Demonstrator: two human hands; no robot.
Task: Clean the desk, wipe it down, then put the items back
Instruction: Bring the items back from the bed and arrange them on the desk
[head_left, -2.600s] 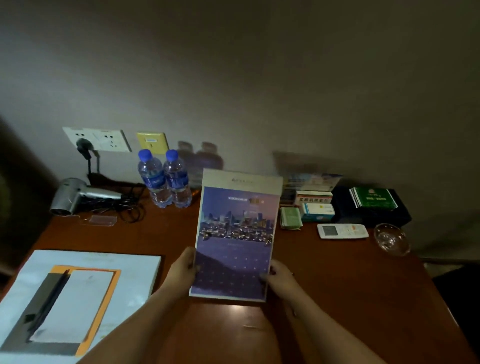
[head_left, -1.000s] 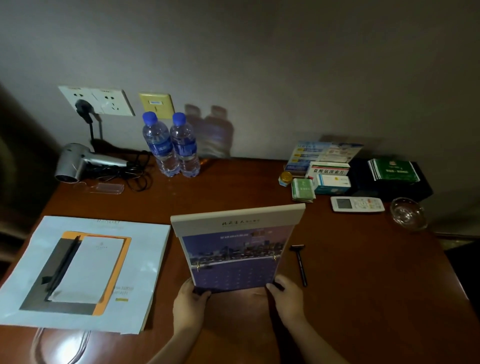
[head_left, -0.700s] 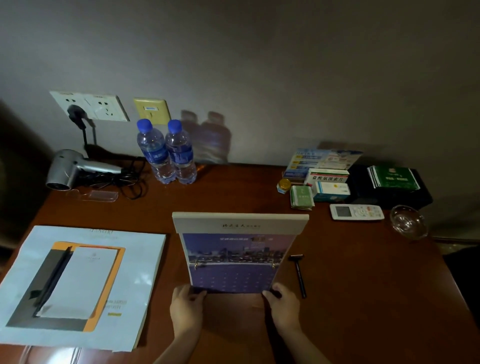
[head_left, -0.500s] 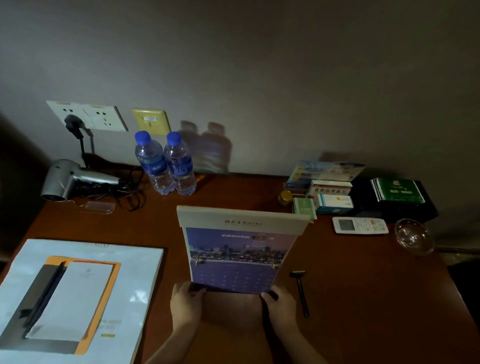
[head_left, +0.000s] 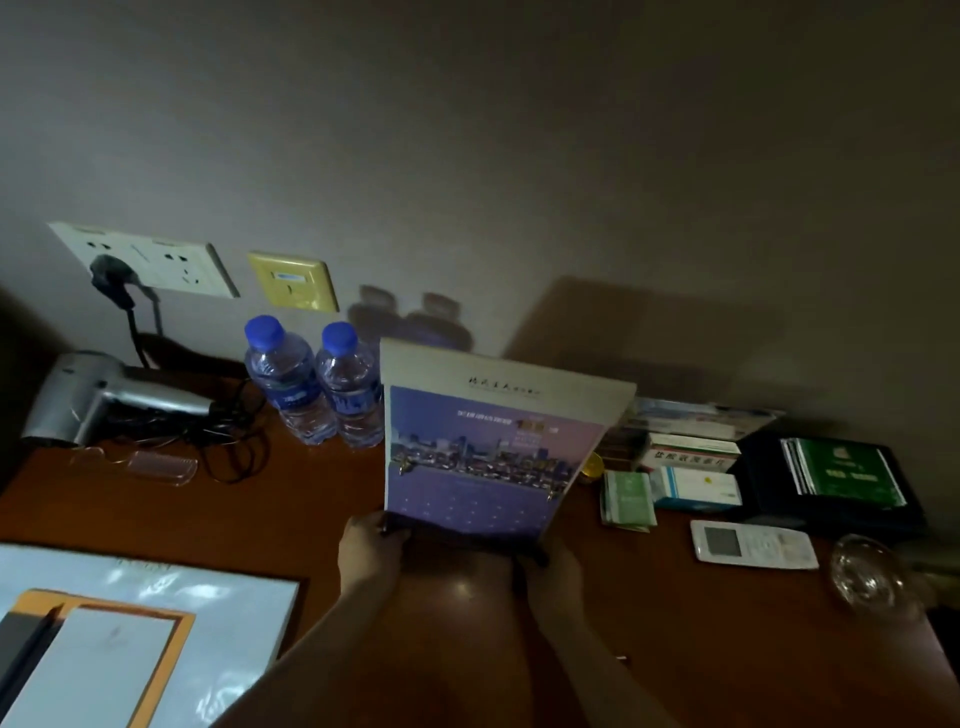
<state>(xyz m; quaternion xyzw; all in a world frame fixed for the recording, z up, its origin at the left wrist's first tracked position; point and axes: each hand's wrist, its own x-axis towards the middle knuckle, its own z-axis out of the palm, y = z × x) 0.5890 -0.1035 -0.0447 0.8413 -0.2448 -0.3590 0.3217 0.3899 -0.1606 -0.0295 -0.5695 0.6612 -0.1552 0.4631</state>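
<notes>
A purple desk calendar (head_left: 483, 447) with a city photo and a pale top band stands tilted over the middle of the brown desk (head_left: 156, 514). My left hand (head_left: 370, 545) grips its lower left corner. My right hand (head_left: 550, 569) grips its lower right corner. The calendar's bottom edge is just above the desk surface, close to two water bottles (head_left: 322, 387) at the back. Whether the edge touches the desk is hidden by my hands.
A silver hair dryer (head_left: 98, 397) with tangled cord lies back left under wall sockets (head_left: 156, 260). A white folder with notepad (head_left: 119, 644) fills the front left. Medicine boxes (head_left: 685, 467), green packets (head_left: 626, 499), a white remote (head_left: 753, 543), a glass ashtray (head_left: 867, 579) and a black tray (head_left: 769, 488) sit right.
Both hands have carried the calendar away from me toward the back of the desk, near the bottles. The black razor that lay beside my right hand is out of sight.
</notes>
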